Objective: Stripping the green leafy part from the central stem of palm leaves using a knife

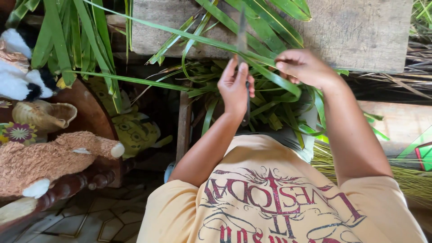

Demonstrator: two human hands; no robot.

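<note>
The left hand is closed around the handle of a dark-bladed knife, blade pointing up and away from the body, while the right hand pinches a long green palm leaf that runs off to the left across the blade. Below both hands a heap of cut leaf strips lies tangled in the lap, partly covering a grey cloth. More long leaves hang down at the left, crowding the view. A brown plush toy and a black-and-white one rest on a dark wooden chair. A weathered wooden board stands behind the hands, dry straw lies at the right, and patterned floor tiles show underneath.
</note>
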